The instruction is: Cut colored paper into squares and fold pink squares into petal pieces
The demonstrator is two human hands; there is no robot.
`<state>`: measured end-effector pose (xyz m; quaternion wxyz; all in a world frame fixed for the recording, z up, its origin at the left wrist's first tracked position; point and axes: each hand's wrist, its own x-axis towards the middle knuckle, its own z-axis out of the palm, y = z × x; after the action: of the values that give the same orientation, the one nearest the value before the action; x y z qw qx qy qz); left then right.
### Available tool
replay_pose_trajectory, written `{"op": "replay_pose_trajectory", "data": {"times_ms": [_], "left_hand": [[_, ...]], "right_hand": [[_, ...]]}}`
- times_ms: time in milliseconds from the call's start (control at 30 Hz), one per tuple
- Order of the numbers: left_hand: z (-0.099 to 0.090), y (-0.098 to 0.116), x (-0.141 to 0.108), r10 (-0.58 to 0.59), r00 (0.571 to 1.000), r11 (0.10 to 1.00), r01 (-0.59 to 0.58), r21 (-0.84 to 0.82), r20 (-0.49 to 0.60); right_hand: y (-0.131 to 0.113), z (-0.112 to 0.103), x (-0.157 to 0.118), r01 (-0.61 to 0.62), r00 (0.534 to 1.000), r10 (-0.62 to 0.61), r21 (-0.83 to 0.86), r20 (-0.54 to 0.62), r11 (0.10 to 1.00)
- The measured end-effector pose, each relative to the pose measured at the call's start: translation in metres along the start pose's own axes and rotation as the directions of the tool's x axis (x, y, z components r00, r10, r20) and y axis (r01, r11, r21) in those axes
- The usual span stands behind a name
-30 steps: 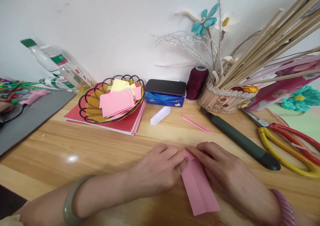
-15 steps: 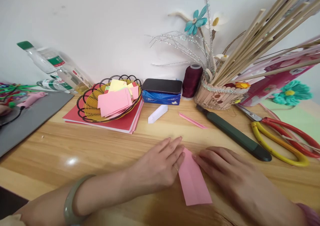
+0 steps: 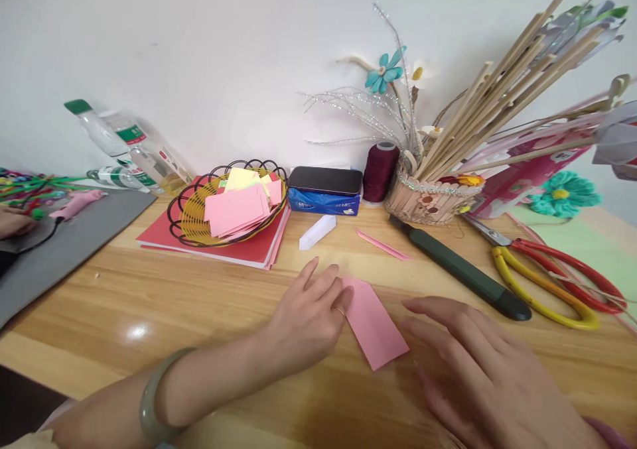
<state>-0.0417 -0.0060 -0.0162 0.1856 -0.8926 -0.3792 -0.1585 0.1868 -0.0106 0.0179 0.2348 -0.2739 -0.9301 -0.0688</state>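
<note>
Head view: wooden surface fills the lower part. Basket of coloured slips sits back left, on red paper. Scissors lie to the right, green tool beside them. Right hand is just right of the pink paper, clear of it; grip spread, fingers loosely curved. Left hand is at the paper's upper left; grip pinching that edge, thumb on top, other fingers fanned out. Paper is on the surface between the hands, in front of the strips: plain pink, longer than wide, set at a slant, upper right corner angled off, near end straight. White strip, folded, pointed at one end. Pink strip, narrowest, right of it.
</note>
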Motion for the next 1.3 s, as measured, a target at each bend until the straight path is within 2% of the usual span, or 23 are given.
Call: {"op": "replay_pose_trajectory", "data": {"times_ms": [100, 200, 333, 400, 533, 733, 867, 1033, 1200, 1300], "left_hand": [[-0.001, -0.001, 0.001, -0.017, 1.0, 1.0, 0.017, -0.009, -0.024], [-0.004, -0.003, 0.003, -0.052, 0.991, 0.998, 0.048, -0.036, -0.121], [-0.011, -0.004, 0.011, 0.011, 0.981, 0.98, -0.049, -0.193, -0.194], [-0.012, -0.004, 0.015, 0.047, 0.986, 0.962, -0.088, -0.259, -0.163], [-0.008, -0.001, 0.019, 0.024, 0.999, 0.939, -0.037, -0.341, -0.042], [-0.004, 0.009, 0.019, -0.114, 0.993, 0.924, 0.093, -0.371, -0.036], [-0.005, 0.013, 0.019, -0.148, 0.988, 0.91, 0.124, -0.395, -0.032], [-0.003, 0.018, 0.023, -0.12, 0.991, 0.948, 0.095, -0.303, -0.064], [-0.002, 0.023, 0.028, 0.02, 0.995, 0.981, -0.039, -0.188, -0.101], [-0.002, 0.022, 0.028, -0.014, 0.994, 0.97, -0.014, -0.244, -0.113]], "right_hand": [[0.002, 0.006, 0.002, 0.057, 0.998, -0.058, 0.017, 0.02, 0.998], [0.006, 0.017, 0.003, 0.054, 0.997, -0.056, 0.046, 0.051, 0.997], [0.016, 0.026, 0.006, 0.04, 0.996, -0.048, 0.096, 0.082, 0.995], [0.019, 0.026, 0.009, 0.031, 0.995, -0.044, 0.134, 0.094, 0.99], [0.02, 0.024, 0.014, 0.001, 0.995, -0.018, 0.17, 0.099, 0.986], [0.015, 0.023, 0.011, -0.021, 0.998, 0.012, 0.155, 0.057, 0.988], [0.016, 0.019, 0.007, -0.006, 1.0, 0.006, 0.18, -0.001, 0.984], [0.019, 0.017, 0.008, -0.021, 1.0, 0.024, 0.236, -0.012, 0.971], [0.022, 0.018, 0.002, -0.052, 0.998, 0.037, 0.29, 0.058, 0.956], [0.023, 0.019, -0.001, -0.085, 0.995, 0.063, 0.319, 0.079, 0.944]]}}
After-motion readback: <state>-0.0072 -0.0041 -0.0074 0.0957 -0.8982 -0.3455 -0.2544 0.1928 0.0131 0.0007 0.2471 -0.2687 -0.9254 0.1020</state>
